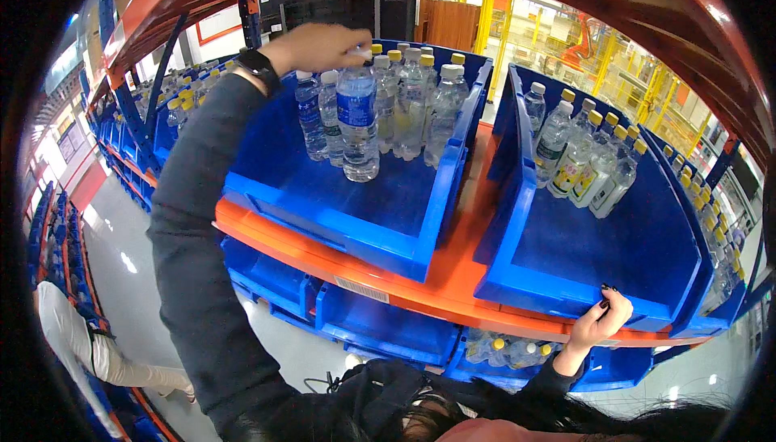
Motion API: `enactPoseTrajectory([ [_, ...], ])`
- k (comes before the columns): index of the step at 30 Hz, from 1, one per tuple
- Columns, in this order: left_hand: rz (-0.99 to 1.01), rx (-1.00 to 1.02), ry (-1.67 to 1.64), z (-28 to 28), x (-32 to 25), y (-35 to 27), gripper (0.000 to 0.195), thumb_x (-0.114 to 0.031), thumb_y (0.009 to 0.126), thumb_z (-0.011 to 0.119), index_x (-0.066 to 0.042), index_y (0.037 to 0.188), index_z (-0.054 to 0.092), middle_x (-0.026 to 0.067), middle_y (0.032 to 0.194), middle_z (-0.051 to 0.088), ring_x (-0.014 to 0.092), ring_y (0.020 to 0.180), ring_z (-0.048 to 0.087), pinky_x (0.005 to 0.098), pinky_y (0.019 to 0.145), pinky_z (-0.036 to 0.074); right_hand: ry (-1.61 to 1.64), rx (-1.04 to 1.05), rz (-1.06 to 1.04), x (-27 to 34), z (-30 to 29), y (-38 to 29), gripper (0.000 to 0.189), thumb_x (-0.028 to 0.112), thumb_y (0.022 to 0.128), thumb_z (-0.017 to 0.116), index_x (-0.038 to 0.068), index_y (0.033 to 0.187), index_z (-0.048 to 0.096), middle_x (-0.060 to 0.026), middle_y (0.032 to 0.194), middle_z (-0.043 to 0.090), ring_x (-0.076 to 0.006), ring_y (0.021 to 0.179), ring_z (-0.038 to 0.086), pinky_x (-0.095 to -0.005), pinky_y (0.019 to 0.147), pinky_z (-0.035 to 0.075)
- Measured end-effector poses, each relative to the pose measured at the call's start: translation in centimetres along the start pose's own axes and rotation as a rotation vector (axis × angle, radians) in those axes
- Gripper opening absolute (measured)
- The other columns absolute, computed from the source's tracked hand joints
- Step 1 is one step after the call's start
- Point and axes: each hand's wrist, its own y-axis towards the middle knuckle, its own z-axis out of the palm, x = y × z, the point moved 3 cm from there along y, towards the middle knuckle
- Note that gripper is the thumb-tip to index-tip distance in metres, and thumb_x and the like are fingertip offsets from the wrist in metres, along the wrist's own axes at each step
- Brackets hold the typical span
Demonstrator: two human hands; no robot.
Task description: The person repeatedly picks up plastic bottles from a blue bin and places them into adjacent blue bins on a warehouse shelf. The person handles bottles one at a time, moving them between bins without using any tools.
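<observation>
My left hand (327, 44), with a dark watch on its wrist, grips the white cap of a clear plastic bottle with a blue label (356, 111). The bottle is upright in the left blue plastic bin (339, 217), before the other bottles; whether its base touches the floor of the bin I cannot tell. Behind and beside it stand several clear plastic bottles (412, 105) with white or yellow caps. My right hand (608, 317) holds the front lip of the right blue plastic bin (539, 296). Several bottles (582, 157), some with lemon pictures on their labels, stand in that bin's rear half.
An orange shelf beam (458, 284) carries both bins, with another shelf overhead. Below are more blue bins (388, 327), one with bottles (515, 351). More bottle-filled bins (709, 217) flank these. A person (91, 339) in light clothing is at lower left. Yellow fencing (539, 29) stands behind.
</observation>
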Motion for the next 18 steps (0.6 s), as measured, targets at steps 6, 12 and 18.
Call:
enactPoseTrajectory([
  [6, -0.076, 0.020, -0.040, 7.3, 1.8, 2.0, 0.037, -0.039, 0.087, 0.045, -0.010, 0.110, 0.049, 0.0130, 0.095, 0.061, 0.029, 0.087, 0.059, 0.0404, 0.071, 0.047, 0.024, 0.005, -0.001, -0.1, 0.0, 0.0, 0.016, 0.002, 0.074, 0.045, 0.002, 0.086, 0.056, -0.0105, 0.084, 0.058, -0.0268, 0.081, 0.052, -0.0368, 0.079, 0.039],
  [12, -0.145, 0.026, -0.032, 9.5, 2.3, 3.8, 0.035, -0.035, 0.084, 0.049, -0.009, 0.107, 0.050, 0.0149, 0.098, 0.060, 0.032, 0.089, 0.058, 0.0430, 0.071, 0.046, -0.008, 0.034, 0.002, -0.1, -0.1, 0.1, 0.016, 0.001, 0.074, 0.045, 0.002, 0.086, 0.056, -0.0107, 0.085, 0.058, -0.0277, 0.082, 0.052, -0.0373, 0.079, 0.039],
  [18, -0.265, 0.248, 0.018, 8.7, 2.1, 5.3, 0.044, -0.038, 0.080, 0.051, -0.009, 0.113, 0.053, 0.0143, 0.106, 0.060, 0.031, 0.095, 0.058, 0.0420, 0.078, 0.046, -0.021, 0.024, -0.011, 0.2, 0.0, 0.2, 0.016, 0.003, 0.077, 0.043, 0.002, 0.088, 0.056, -0.0109, 0.086, 0.058, -0.0263, 0.083, 0.052, -0.0353, 0.078, 0.039],
])
